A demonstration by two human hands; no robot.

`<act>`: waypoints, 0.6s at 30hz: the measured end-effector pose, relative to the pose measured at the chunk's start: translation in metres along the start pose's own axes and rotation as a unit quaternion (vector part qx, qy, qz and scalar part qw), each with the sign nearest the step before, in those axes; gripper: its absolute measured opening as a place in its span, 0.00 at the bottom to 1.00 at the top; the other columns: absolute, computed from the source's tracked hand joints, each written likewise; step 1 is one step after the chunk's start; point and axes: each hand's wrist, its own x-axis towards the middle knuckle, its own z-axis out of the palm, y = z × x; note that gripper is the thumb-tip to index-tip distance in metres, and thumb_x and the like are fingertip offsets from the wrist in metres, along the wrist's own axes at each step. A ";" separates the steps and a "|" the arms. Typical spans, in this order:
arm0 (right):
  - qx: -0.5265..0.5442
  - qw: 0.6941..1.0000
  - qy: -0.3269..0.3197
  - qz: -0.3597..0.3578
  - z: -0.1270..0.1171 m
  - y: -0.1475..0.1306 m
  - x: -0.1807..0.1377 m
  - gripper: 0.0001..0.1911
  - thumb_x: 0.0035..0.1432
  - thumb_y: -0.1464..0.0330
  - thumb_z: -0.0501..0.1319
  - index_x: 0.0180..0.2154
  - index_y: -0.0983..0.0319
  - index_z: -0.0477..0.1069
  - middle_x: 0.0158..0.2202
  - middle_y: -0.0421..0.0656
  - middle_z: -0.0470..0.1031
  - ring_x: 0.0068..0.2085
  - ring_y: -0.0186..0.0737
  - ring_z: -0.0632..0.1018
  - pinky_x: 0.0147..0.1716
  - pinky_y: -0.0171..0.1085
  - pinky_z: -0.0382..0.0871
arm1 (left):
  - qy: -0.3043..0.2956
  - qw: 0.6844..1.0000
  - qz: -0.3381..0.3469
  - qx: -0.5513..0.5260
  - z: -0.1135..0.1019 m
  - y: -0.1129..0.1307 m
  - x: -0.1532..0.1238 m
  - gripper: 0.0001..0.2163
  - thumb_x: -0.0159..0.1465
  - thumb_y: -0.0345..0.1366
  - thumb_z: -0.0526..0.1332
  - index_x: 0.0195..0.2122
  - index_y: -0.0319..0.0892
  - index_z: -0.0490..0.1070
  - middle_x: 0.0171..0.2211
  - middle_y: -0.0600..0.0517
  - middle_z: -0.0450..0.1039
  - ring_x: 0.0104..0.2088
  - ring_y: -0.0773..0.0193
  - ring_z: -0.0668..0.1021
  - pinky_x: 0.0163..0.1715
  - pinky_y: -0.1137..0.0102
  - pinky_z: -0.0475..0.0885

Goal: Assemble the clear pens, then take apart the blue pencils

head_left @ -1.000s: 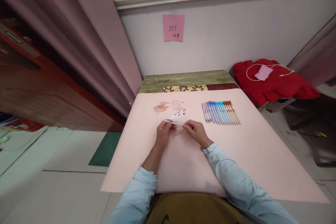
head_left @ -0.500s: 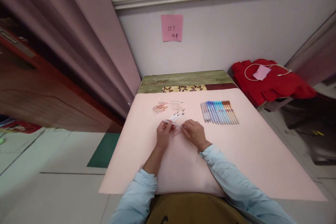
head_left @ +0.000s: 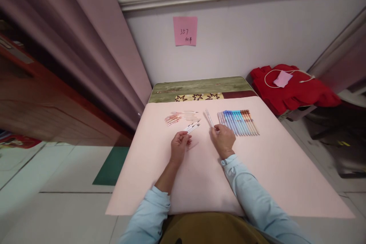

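Note:
My right hand (head_left: pixel 223 139) holds a pale, slim pen (head_left: pixel 209 117) near one end; it points away from me, just left of a row of pens (head_left: pixel 238 122). The row runs from clear grey through blue to brown. My left hand (head_left: pixel 180 145) is over the paper with its fingers curled in; whether anything is in them is hidden. Just beyond it lie several white refills (head_left: pixel 193 126) with dark tips. A faint clear piece (head_left: pixel 193 146) rests beside the left fingers. Farther back is a pile of pinkish-brown pen parts (head_left: pixel 173 118), with thin clear pieces (head_left: pixel 188 116) beside it.
Pale pink paper (head_left: pixel 200 183) covers most of the table, whose green wood-patterned top (head_left: pixel 197 87) shows at the back. A red cloth (head_left: pixel 288 93) with a white cable lies at the right. A curtain (head_left: pixel 114 45) hangs at the left; a pink note (head_left: pixel 185 31) is on the wall.
My hands have parted. The pen, earlier held between both hands, is now in my right hand alone, moved right and turned to point away. My left hand has stayed near the refills.

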 end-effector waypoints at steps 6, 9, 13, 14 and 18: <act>-0.114 0.993 -0.021 0.001 -0.005 0.009 0.006 0.09 0.60 0.66 0.58 0.32 0.62 0.74 0.27 0.44 0.74 0.32 0.41 0.70 0.33 0.39 0.48 | -0.013 1.000 -0.002 0.019 0.000 0.001 0.001 0.16 0.57 0.45 0.68 0.41 0.40 0.72 0.34 0.48 0.79 0.29 0.68 0.77 0.32 0.70 0.73; -0.134 0.990 -0.025 0.029 -0.008 0.011 0.009 0.08 0.59 0.66 0.58 0.32 0.62 0.74 0.29 0.44 0.75 0.32 0.41 0.70 0.33 0.39 0.47 | -0.014 1.000 -0.007 0.022 0.000 0.002 0.001 0.17 0.57 0.45 0.68 0.41 0.40 0.72 0.34 0.48 0.78 0.29 0.68 0.77 0.32 0.70 0.73; -0.124 0.989 -0.034 0.076 -0.010 0.013 0.011 0.06 0.58 0.66 0.59 0.34 0.62 0.73 0.29 0.43 0.75 0.32 0.39 0.70 0.33 0.38 0.47 | -0.022 0.999 -0.005 0.029 0.001 0.003 0.001 0.16 0.58 0.45 0.68 0.41 0.40 0.72 0.33 0.49 0.78 0.29 0.68 0.77 0.32 0.72 0.72; -0.120 0.989 -0.038 0.081 -0.010 0.013 0.011 0.06 0.59 0.66 0.59 0.33 0.62 0.73 0.29 0.42 0.75 0.32 0.39 0.69 0.33 0.38 0.47 | -0.023 0.999 -0.005 0.030 0.002 0.003 0.001 0.16 0.58 0.45 0.68 0.41 0.40 0.72 0.33 0.49 0.78 0.29 0.69 0.77 0.31 0.72 0.72; -0.113 0.989 -0.049 0.078 -0.010 0.012 0.010 0.06 0.59 0.66 0.59 0.32 0.62 0.72 0.30 0.42 0.74 0.31 0.38 0.69 0.32 0.38 0.46 | -0.025 0.999 -0.006 0.033 0.002 0.003 0.000 0.16 0.58 0.45 0.68 0.41 0.41 0.72 0.34 0.49 0.78 0.29 0.69 0.76 0.31 0.72 0.72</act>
